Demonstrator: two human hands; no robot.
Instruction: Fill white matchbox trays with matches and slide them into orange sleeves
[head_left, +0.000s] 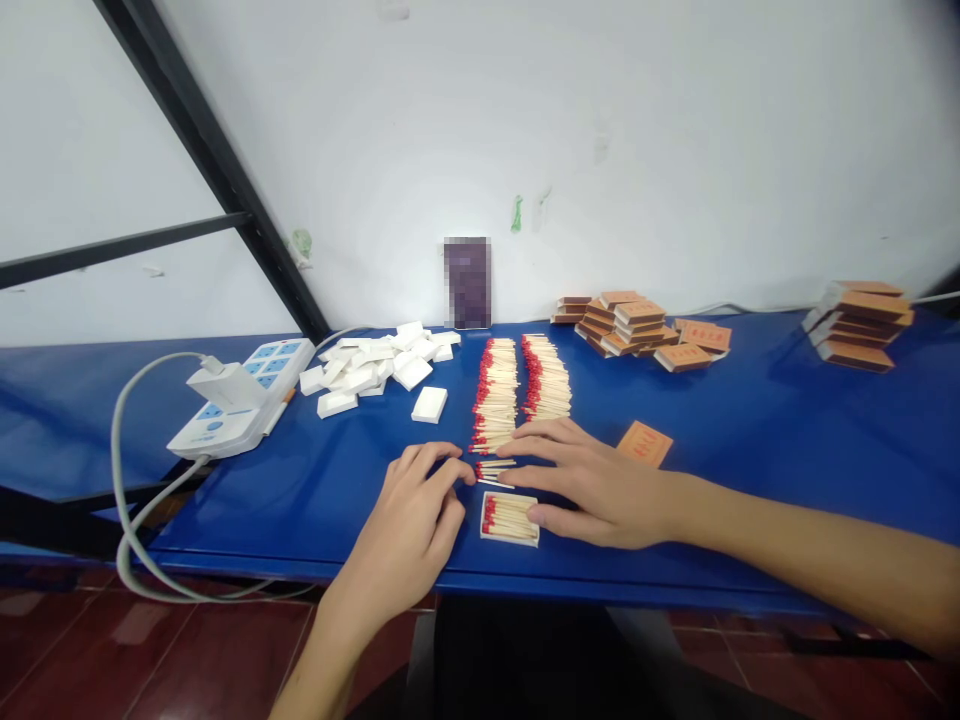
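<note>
My left hand [416,505] rests on the blue table [750,440], fingers curled, its fingertips touching a few loose red-tipped matches [495,469]. My right hand [592,480] lies flat with fingers stretched out over the same matches, its thumb against a small white tray of matches [510,518] near the front edge. Just beyond the hands, two long rows of matches [519,385] run away from me.
A pile of empty white trays [379,372] lies at the back left beside a white power strip [244,395] with grey cable. Stacks of orange matchbox sleeves [637,325] stand back right, more stacked sleeves [862,325] far right, one loose sleeve [645,443] near my right wrist.
</note>
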